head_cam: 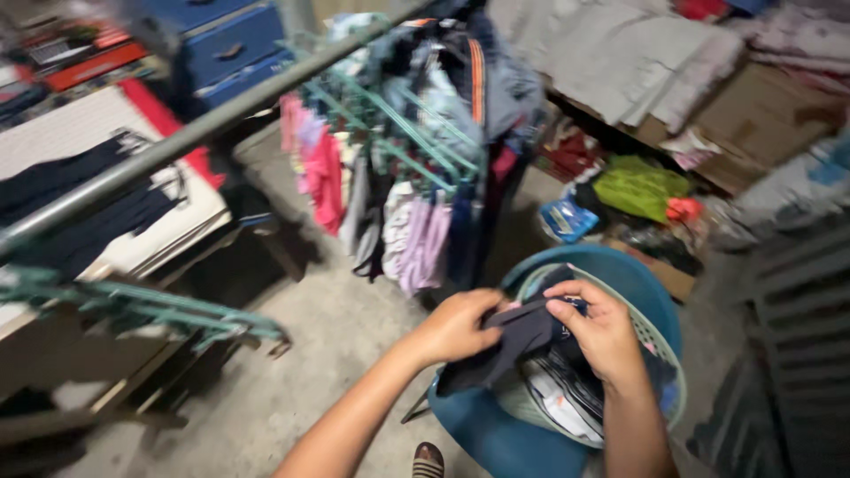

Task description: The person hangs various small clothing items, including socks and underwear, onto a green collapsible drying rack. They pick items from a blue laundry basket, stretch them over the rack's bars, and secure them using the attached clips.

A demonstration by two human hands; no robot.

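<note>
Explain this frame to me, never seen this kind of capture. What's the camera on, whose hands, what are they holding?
There is no machine here. One camera sits on a person's head and looks down, so the two bare arms coming up from the bottom edge are that person's own.

Both hands grip a dark piece of clothing: the left hand pinches one end, the right hand the other. They hold it just above a pale green laundry basket full of mixed clothes, which rests on a blue plastic chair.

Ahead, a grey metal pole crosses the view, with teal hangers carrying pink, lilac and dark garments. On the concrete floor beyond lie a green bag and other clutter. The picture is motion-blurred, so finer detail is unclear.
</note>
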